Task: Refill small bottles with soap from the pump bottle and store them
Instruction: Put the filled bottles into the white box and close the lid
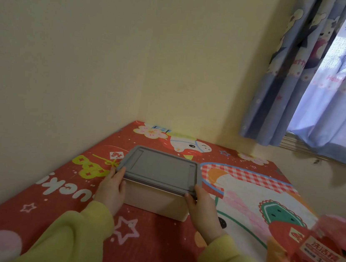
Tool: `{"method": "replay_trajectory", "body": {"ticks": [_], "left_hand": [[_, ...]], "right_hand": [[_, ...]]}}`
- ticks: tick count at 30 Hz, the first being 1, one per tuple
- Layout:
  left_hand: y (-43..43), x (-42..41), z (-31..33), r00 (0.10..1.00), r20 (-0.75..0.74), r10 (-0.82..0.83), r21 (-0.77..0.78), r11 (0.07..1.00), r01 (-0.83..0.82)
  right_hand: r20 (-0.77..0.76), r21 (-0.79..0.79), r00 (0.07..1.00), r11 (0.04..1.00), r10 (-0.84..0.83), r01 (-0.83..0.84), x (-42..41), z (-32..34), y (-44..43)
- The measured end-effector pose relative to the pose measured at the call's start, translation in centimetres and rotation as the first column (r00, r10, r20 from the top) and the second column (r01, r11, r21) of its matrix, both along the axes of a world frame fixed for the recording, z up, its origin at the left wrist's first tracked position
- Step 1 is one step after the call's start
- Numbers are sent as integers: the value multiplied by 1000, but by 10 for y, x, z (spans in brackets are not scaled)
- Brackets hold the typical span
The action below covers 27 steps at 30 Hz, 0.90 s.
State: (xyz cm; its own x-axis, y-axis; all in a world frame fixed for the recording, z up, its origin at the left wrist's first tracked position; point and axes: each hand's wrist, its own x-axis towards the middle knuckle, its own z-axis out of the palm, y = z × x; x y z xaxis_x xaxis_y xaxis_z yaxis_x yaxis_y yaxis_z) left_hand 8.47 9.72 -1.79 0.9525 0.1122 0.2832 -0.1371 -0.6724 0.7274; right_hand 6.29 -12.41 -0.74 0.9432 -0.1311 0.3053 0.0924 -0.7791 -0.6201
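One storage box [154, 201], pale body, with its grey lid [159, 168] seated flat and facing up. Its long axis runs from the left fingers across to the right fingers, slightly skewed.
- Left hand [110, 190]: fingers curled round the lid's near-left corner, gripping it.
- Right hand [203, 210]: thumb and fingers pinching the lid's near-right corner.
- One pump bottle [322, 253]: clear pink, labelled, blurred, upright, well to the right of the right fingers.
- Beneath: red cartoon-print tablecloth [153, 248].
- Beyond the fingers: cream wall [89, 55]; blue curtain [326, 84] at upper right.
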Motion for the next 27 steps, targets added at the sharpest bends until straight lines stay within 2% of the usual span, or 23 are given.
{"method": "replay_trajectory", "body": {"ticks": [16, 27], "left_hand": [[37, 14, -13, 996, 27, 83, 45, 995, -84], [65, 24, -14, 988, 45, 147, 20, 989, -148]], "right_hand": [[13, -79, 999, 996, 50, -48, 18, 0, 42], [14, -87, 996, 992, 90, -88, 29, 2, 73]]}}
